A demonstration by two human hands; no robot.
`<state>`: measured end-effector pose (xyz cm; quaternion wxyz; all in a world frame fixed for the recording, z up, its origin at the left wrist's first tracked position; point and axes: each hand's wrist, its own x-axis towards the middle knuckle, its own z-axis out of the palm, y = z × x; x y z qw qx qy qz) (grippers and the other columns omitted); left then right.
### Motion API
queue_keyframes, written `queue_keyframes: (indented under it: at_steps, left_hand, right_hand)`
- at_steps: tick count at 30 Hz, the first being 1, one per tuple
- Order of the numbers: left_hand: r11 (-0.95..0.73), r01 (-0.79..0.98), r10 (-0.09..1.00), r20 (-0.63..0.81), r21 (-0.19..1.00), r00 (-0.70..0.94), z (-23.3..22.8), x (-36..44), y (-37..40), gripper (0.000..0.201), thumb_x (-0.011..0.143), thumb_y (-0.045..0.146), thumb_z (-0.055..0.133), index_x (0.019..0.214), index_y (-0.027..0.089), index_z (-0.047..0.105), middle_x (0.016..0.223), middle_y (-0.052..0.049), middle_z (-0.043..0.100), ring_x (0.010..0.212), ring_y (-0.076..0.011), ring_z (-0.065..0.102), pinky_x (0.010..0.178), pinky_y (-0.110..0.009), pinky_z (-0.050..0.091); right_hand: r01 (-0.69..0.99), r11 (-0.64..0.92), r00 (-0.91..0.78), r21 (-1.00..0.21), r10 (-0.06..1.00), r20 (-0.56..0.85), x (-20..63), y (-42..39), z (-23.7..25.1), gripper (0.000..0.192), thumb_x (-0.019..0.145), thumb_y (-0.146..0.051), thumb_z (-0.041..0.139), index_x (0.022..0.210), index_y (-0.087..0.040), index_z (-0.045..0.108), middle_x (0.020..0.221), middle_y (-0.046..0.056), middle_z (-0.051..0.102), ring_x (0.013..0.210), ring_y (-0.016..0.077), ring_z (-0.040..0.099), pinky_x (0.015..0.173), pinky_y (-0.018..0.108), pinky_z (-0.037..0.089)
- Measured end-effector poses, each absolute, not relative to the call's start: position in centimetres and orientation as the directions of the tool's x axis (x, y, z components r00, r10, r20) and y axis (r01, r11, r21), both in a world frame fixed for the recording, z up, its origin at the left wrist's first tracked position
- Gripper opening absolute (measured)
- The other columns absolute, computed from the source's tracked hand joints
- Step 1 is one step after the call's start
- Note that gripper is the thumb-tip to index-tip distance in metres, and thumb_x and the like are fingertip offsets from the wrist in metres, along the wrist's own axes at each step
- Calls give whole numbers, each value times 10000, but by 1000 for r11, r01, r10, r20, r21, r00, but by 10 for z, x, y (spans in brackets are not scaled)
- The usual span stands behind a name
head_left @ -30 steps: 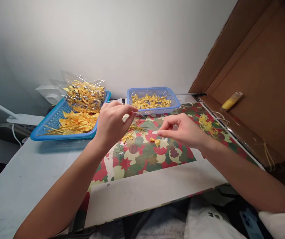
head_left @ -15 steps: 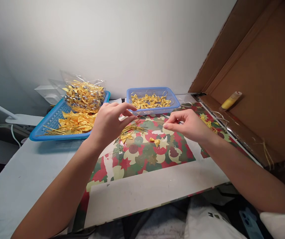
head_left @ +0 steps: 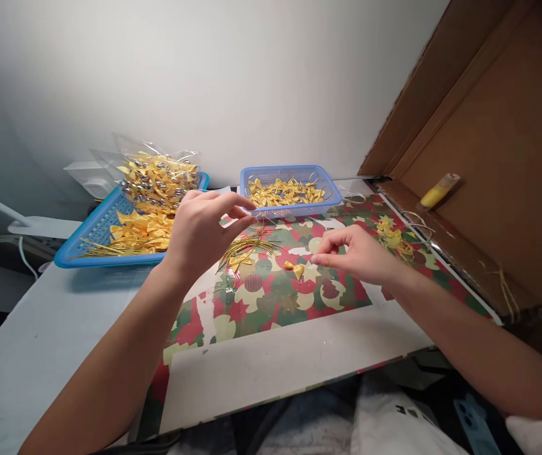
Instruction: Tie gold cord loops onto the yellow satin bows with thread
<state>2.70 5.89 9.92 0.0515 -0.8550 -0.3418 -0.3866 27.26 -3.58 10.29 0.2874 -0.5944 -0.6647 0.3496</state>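
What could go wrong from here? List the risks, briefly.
1. The left hand pinches something too thin to make out above the loose gold wires; it could slip and get lost among them.
2. The right hand hovers just beside the small yellow bow, so a sweep might flick it across the patterned sheet.

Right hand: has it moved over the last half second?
Yes. The right hand dropped toward the patterned mat, closer to the small yellow bow.

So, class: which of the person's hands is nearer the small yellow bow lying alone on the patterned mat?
Right. The right hand is just beside the small yellow bow, fingertips close; the left hand is raised farther away, up-left.
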Motion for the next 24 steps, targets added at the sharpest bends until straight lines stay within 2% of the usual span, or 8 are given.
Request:
queue_keyframes:
  at_steps: [4,10,14,19,24]
  left_hand:
    - [-761,627,539,702,168,466,99,28,59,31,840,325,677,841,304,654,690,42,742,664,-203,672,744,-390,466]
    - [-764,625,515,738,164,436,100,28,58,41,848,317,687,859,293,655,697,35,746,689,-208,679,742,-397,483]
    - [-751,635,517,759,180,395,101,27,57,44,852,322,689,869,294,659,723,32,753,711,-199,688,768,-399,496]
    - [-752,631,511,775,192,373,101,26,57,54,845,308,702,865,280,660,725,27,754,720,-198,692,781,-401,499]
    - [-767,616,489,787,181,377,101,25,58,66,835,310,713,859,264,673,709,23,752,711,-205,694,765,-399,499]
  right_hand:
    - [577,19,-180,-816,978,-104,272,-36,97,196,761,-322,699,645,-165,713,700,50,681,671,152,575,566,272,404]
    - [592,66,-200,-803,978,-67,268,-29,88,168,767,-334,709,730,-179,762,776,45,707,713,143,526,631,275,399]
    - [634,49,-190,-772,977,-94,265,-25,83,159,771,-327,705,782,-186,777,814,47,715,737,152,531,631,276,393]
    - [688,25,-200,-725,967,-157,261,-20,79,171,788,-315,669,748,-174,757,778,43,688,691,142,511,614,281,384]
    - [656,80,-163,-751,986,-38,250,-13,81,246,791,-351,678,963,-186,738,915,59,691,781,163,564,679,295,439]
